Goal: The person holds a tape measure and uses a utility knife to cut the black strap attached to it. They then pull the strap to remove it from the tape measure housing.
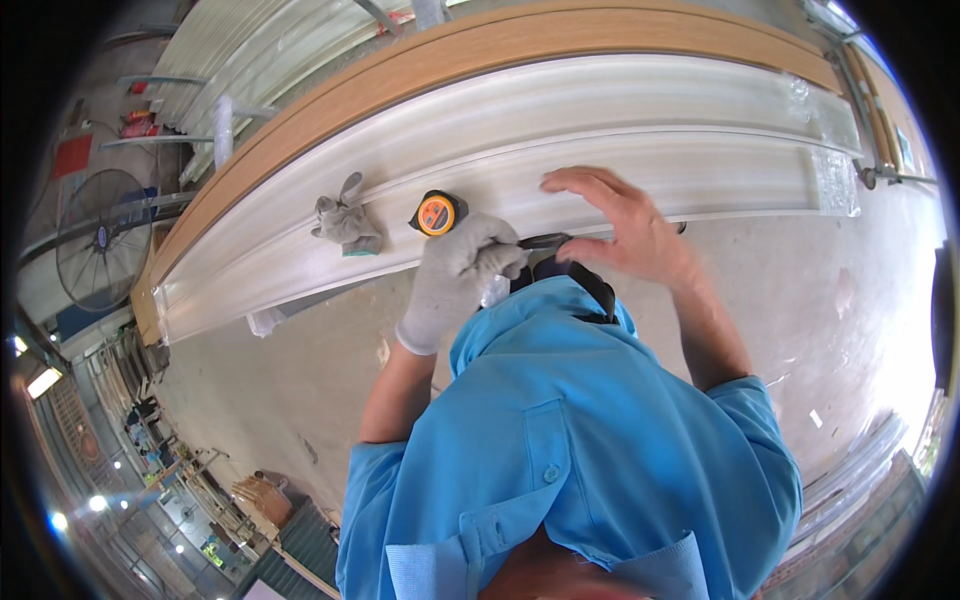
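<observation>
My left hand (462, 265), in a light grey work glove, is closed in front of my waist. Its fingers grip a slim dark object (543, 242) pointing to the right; its exact kind is not clear. A bit of shiny clear plastic (495, 291) shows under that fist. My right hand (628, 222) is bare, its fingers stretched and apart over the near edge of the white panels. Its thumb reaches close to the dark object's tip; whether they touch I cannot tell. Just beyond the left hand, an orange and black tape measure (436, 214) lies on the panel.
Long white panels (640, 95) with clear film at their ends lie across in front of me. A crumpled grey glove (346, 225) rests on them. Behind runs a wood-coloured board (560, 32). A large fan (103, 238) stands at left. Concrete floor (270, 390) lies below.
</observation>
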Demonstrator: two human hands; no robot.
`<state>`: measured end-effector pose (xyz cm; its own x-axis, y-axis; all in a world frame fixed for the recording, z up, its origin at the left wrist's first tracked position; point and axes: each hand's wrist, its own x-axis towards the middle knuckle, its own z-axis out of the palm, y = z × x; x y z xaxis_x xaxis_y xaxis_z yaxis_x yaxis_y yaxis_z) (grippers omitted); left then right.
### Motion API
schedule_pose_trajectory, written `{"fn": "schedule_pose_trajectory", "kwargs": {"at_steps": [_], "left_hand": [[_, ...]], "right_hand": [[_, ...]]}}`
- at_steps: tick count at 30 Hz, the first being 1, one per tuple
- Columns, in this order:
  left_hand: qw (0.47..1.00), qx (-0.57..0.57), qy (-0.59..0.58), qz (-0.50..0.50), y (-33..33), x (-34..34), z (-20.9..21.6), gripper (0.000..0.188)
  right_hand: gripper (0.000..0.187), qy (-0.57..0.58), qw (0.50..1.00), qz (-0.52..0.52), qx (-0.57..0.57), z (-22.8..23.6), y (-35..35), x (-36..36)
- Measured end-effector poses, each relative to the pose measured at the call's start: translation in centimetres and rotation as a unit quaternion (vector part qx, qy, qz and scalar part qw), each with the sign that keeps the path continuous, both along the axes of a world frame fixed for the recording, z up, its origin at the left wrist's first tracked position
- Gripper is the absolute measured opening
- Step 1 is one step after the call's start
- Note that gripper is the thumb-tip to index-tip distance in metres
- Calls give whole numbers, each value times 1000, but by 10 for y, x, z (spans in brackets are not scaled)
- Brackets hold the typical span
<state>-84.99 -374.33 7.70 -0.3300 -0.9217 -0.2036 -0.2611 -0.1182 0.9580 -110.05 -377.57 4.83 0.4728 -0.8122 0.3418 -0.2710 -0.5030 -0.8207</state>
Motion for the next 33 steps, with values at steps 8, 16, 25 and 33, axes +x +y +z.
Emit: {"fn": "schedule_pose_trajectory", "kwargs": {"at_steps": [8, 16, 25, 33], "left_hand": [[996, 60, 56, 42, 6, -7, -10, 4], [990, 10, 14, 141, 6, -10, -17, 6], [998, 6, -8, 55, 12, -2, -17, 12], [966, -154, -121, 171, 10, 16, -24, 38]], "right_hand": [[41, -171, 933, 48, 312, -16, 9, 41], [29, -27, 990, -4, 141, -14, 12, 49], [19, -38, 988, 31, 147, -23, 10, 50], [7, -69, 976, 33, 203, -37, 0, 39]]}}
